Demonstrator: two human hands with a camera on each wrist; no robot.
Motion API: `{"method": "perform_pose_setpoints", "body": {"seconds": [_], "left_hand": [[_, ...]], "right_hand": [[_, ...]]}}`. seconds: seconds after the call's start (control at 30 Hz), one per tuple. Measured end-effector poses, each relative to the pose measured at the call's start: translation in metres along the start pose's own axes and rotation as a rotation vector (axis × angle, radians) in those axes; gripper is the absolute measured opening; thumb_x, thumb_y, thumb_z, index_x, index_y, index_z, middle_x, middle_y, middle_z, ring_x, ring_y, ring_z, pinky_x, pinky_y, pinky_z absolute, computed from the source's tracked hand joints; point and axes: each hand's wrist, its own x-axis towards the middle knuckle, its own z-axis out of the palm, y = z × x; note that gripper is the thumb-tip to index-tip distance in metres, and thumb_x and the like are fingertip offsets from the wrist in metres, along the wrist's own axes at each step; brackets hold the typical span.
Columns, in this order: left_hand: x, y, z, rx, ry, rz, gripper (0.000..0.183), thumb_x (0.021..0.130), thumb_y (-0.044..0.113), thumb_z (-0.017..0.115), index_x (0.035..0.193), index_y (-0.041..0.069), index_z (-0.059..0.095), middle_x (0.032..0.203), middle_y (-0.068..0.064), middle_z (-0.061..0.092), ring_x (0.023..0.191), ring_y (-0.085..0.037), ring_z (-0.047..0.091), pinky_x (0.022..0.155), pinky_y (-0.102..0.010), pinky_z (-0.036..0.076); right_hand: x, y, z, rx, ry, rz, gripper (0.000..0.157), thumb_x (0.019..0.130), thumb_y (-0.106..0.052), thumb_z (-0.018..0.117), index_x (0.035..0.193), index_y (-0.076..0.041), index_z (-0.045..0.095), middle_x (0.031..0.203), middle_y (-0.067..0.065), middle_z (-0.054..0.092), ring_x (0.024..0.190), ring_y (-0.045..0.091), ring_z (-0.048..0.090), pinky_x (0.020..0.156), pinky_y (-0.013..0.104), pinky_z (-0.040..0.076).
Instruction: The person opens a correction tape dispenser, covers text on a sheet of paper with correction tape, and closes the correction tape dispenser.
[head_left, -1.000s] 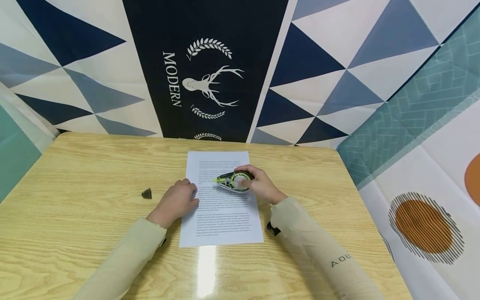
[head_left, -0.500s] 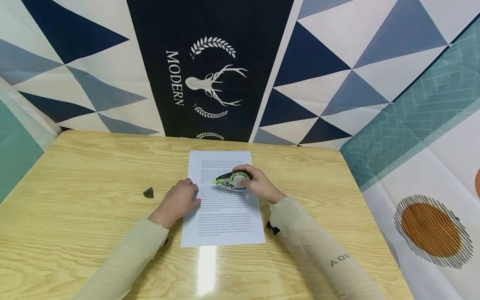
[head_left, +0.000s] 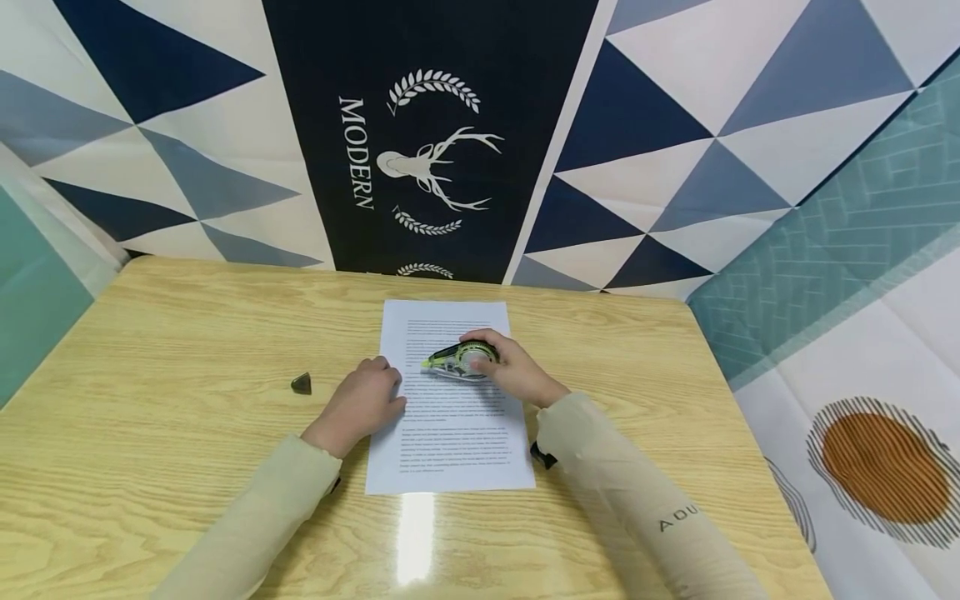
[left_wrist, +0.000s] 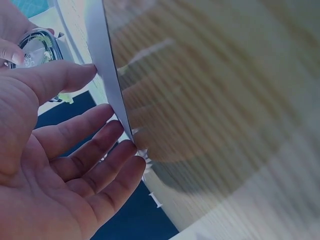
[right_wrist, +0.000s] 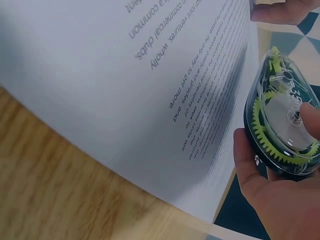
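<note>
A correction tape (head_left: 459,362) with a clear case, a black edge and green gears is held in my right hand (head_left: 517,372), thumb on one side and fingers on the other. Its green tip points left, over the printed text of a white sheet of paper (head_left: 442,479). Whether the tip touches the sheet I cannot tell. My left hand (head_left: 360,404) rests at the sheet's left edge; the left wrist view shows its fingertips (left_wrist: 130,165) touching that edge, with fingers loosely bent. The right wrist view shows the correction tape (right_wrist: 285,117) from close up.
A small dark cap (head_left: 302,383) lies on the wood-grain table (head_left: 187,350), left of my left hand. A patterned cloth backdrop (head_left: 442,50) stands behind the table's far edge, and more patterned cloth hangs at the right.
My right hand has moved the correction tape slightly left across the sheet. The left hand stays at the paper's edge. The head view has shifted a little.
</note>
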Motion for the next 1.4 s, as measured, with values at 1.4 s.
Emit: {"method": "perform_pose_setpoints", "body": {"seconds": [1.4], "left_hand": [[0.002,-0.003,0.0,-0.005,0.008,0.005,0.03,0.082,0.019,0.066,0.099,-0.006,0.065,0.089,-0.011,0.057,0.08,-0.024,0.048,0.073,-0.037,0.046]], "right_hand": [[0.019,-0.014,0.022,-0.131,-0.034,-0.03,0.036,0.095,-0.011,0.05,0.131,-0.014,0.05,0.138,0.004,0.047,0.134,0.022,0.037,0.11,0.046,0.03]]}}
